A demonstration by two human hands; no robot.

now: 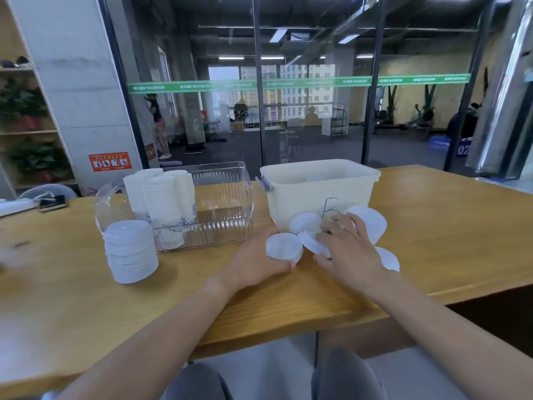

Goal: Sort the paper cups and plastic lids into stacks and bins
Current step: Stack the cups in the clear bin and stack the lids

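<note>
1. Surface (pixel 432 241): the wooden top that carries everything; both my hands work near its front edge, just short of the two bins.
2. Cream bin (pixel 320 192): directly beyond my right hand, marked with a handwritten letter on its front wall. The loose lids lie against that wall, so I judge the coming move to be a short lift up and forward over the rim.
3. Clear bin (pixel 222 203): beyond and left of my left hand, with nested paper cups (pixel 161 197) at its left end.
4. Lid stack (pixel 131 252): well left of my left hand, upright, just in front of the clear bin.
5. Loose lids (pixel 367 223): scattered flat around my right hand, between it and the cream bin; one lies just right of that wrist. They are round, so no long axis matters.
6. Right hand (pixel 349 249): nearer the scatter, palm down, fingers spread over the lids; a tilted lid (pixel 313 243) rests against its thumb side. I cannot tell whether it is pinched.
7. Left hand (pixel 256 264): curled around a short pile of lids (pixel 284 249), just left of the scatter.
</note>
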